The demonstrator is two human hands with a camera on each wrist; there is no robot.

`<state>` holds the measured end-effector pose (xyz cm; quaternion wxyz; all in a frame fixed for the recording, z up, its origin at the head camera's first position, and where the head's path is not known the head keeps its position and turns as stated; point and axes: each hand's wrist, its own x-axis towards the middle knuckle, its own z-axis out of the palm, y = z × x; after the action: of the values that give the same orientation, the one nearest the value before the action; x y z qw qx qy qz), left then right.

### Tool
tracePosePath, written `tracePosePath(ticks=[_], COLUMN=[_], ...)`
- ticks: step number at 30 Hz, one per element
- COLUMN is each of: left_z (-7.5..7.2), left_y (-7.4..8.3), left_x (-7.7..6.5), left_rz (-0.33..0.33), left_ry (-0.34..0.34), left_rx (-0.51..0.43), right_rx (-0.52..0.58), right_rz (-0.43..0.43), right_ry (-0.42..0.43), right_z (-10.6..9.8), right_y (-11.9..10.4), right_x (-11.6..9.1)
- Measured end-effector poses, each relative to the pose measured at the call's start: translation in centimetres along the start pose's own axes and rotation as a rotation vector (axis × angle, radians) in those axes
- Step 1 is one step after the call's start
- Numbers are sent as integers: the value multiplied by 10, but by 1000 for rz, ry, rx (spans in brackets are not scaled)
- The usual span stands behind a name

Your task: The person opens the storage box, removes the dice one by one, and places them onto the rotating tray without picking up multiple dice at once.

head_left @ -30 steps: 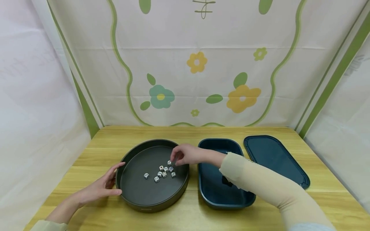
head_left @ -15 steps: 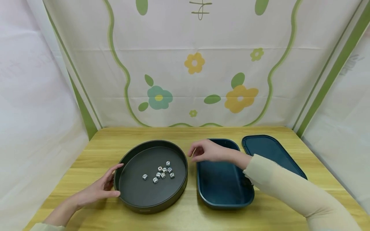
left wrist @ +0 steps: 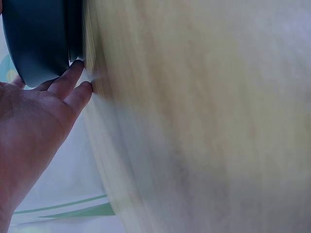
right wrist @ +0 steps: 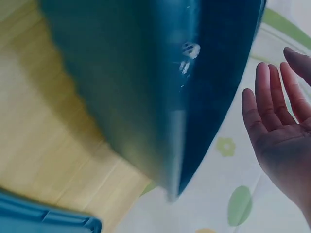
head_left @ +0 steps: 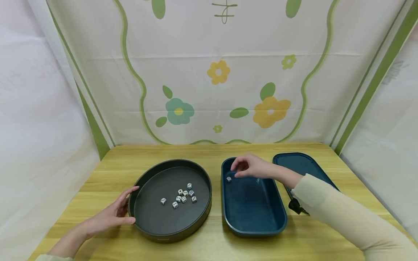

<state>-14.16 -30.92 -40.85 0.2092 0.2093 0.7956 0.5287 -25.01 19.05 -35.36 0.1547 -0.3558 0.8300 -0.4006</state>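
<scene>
Several white dice with dark pips lie in a round dark grey pan. My left hand rests against the pan's left side, thumb and fingers spread along its outer wall. In the left wrist view, the fingers touch that wall near the tabletop. My right hand is over the far part of a deep blue rectangular container, palm down, fingers loosely bent with nothing between them. One die shows inside that container, just left of the fingertips; whether it touches the bottom I cannot tell.
A flat blue lid lies on the wooden table right of the container, partly behind the right forearm. A small black object shows at the right sleeve. White floral fabric stands behind the table and at both sides.
My right hand has moved right from above the pan to over the blue container, and a die has come into view there. The left hand has stayed at the pan.
</scene>
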Motion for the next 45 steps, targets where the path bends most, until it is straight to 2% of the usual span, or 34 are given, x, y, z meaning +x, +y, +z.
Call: tracePosePath(ticks=[8,18,27,37,45], left_z=[1,1,0,-2,-1], left_y=[0,-2,-1,-3,-3], left_x=[-1,2,3,4,4], left_rz=[-6,0,1,14,27], left_ry=[22,23,13,-7,-9], left_rx=[32,30,26,2,6], right_rx=[-51,-88,-80,-90,-74], right_rz=[65,76,7,-73,-70], right_ry=[-81,-139,-123,-141,-132], right_z=[8,24,29,35,36], right_y=[27,41,48,51,52], right_x=[-3,2,4,3,0])
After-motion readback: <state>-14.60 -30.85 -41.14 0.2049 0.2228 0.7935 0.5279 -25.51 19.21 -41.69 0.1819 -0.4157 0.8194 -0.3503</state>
